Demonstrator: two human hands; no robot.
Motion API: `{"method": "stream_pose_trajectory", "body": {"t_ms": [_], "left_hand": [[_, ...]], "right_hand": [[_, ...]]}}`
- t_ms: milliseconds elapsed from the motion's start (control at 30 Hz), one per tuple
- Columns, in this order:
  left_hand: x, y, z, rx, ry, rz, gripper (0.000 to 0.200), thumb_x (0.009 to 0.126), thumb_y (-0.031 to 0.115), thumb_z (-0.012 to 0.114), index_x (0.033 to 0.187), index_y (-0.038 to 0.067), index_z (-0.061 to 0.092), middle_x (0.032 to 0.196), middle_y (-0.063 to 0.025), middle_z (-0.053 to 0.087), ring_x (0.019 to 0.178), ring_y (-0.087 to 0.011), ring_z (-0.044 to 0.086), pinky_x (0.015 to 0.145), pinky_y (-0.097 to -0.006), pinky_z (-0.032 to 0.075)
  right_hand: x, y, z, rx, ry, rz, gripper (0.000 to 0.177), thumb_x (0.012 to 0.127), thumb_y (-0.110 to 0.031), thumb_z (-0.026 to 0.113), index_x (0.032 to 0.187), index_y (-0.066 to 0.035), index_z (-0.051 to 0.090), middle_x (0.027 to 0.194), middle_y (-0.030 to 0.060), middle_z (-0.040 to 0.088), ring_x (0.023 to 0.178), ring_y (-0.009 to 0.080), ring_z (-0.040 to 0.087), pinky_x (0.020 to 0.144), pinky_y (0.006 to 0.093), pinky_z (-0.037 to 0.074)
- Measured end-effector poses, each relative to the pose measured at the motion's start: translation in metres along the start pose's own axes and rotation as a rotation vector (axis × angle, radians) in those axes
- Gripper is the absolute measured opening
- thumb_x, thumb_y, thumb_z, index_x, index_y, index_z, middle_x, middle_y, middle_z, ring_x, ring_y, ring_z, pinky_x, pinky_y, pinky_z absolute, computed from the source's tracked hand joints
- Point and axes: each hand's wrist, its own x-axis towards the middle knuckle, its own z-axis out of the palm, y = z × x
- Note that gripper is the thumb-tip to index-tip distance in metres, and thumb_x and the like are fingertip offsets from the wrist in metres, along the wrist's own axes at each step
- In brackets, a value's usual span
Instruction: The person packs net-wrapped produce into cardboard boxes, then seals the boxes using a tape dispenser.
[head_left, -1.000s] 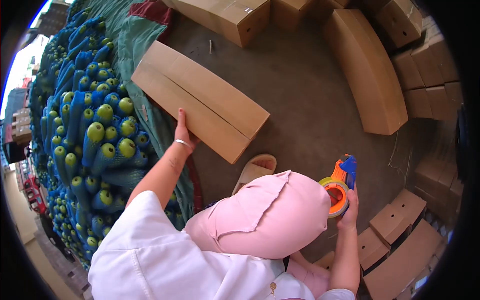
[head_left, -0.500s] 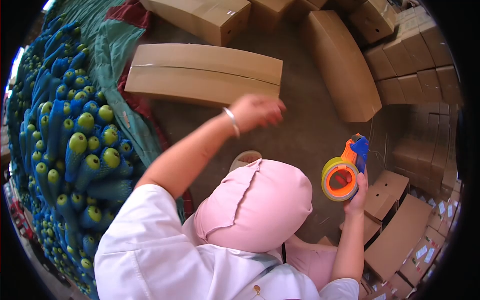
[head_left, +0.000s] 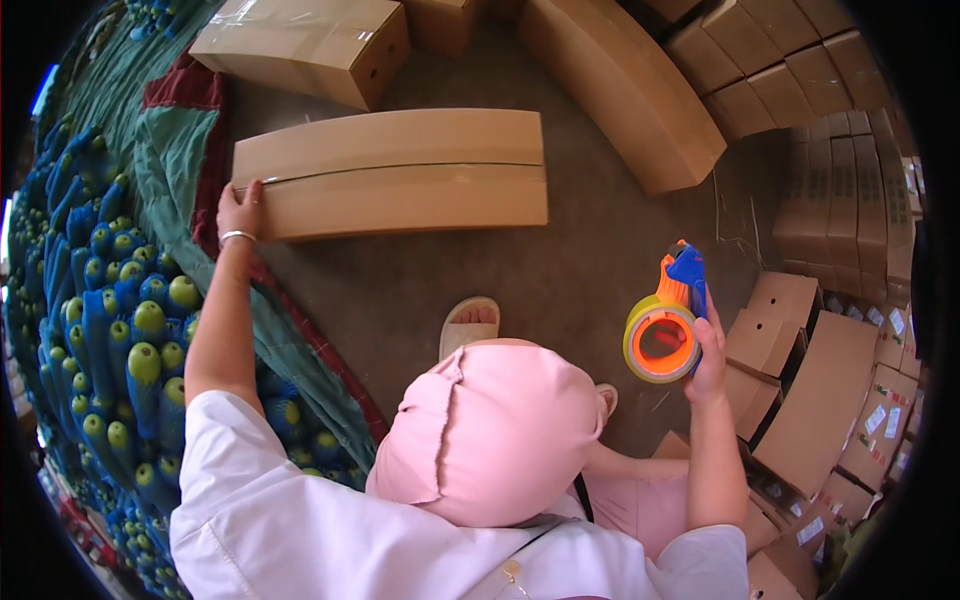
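Observation:
A long cardboard box [head_left: 400, 205] lies on the floor ahead of me, a narrow gap running along its top flaps. At its left end is my left hand [head_left: 240, 212], thumb on the near side and fingers around the end edge. My right hand [head_left: 708, 360] grips a tape dispenser [head_left: 687, 275] with an orange and blue body, held up off the floor on my right. A roll of yellowish tape [head_left: 634, 345] sits on its orange hub. Part of the handle is hidden by my fingers.
Another taped box [head_left: 300, 45] and a long box [head_left: 625, 95] lie beyond. Stacked cartons [head_left: 835, 200] and flattened cardboard [head_left: 815, 400] line the right. Green fruit in blue netting [head_left: 145, 320] is heaped on the left beside a green quilt [head_left: 170, 160].
My left hand has swung left from the box's right part to its left end and taken hold there. The view has shifted; the tape dispenser stays in my right hand.

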Motion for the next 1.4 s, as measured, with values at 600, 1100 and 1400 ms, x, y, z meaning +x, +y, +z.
{"method": "stream_pose_trajectory", "body": {"t_ms": [600,1100,1400], "left_hand": [[-0.254,0.327,0.003,0.414,-0.935,0.842,0.070,0.077,0.046,0.072,0.122,-0.001,0.048,0.122,-0.0222,0.053,0.110,-0.0413,0.057,0.092,-0.0439,0.048],[-0.353,0.451,0.021,0.516,-0.630,1.098,0.128,0.055,0.053,0.086,0.152,0.019,0.010,0.136,-0.0172,0.039,0.129,-0.0397,0.035,0.107,-0.0490,0.029],[-0.416,0.368,-0.005,0.221,-0.499,1.319,0.113,0.063,0.043,0.082,0.151,0.012,0.018,0.135,-0.0169,0.039,0.123,-0.0366,0.040,0.104,-0.0480,0.033]], "right_hand": [[-0.151,-0.038,-0.155,0.008,0.550,-0.230,0.054,0.094,-0.039,0.049,0.134,-0.002,0.043,0.114,0.0129,0.061,0.102,0.0224,0.062,0.088,0.0383,0.051],[-0.242,0.120,-0.204,0.281,0.845,-0.342,0.062,0.088,-0.017,0.048,0.147,-0.003,0.032,0.137,0.0151,0.048,0.117,0.0240,0.055,0.099,0.0348,0.045],[-0.195,0.108,-0.151,-0.149,0.643,-0.324,0.068,0.081,-0.016,0.065,0.142,0.001,0.040,0.135,0.0134,0.051,0.118,0.0203,0.052,0.102,0.0317,0.039]]}}
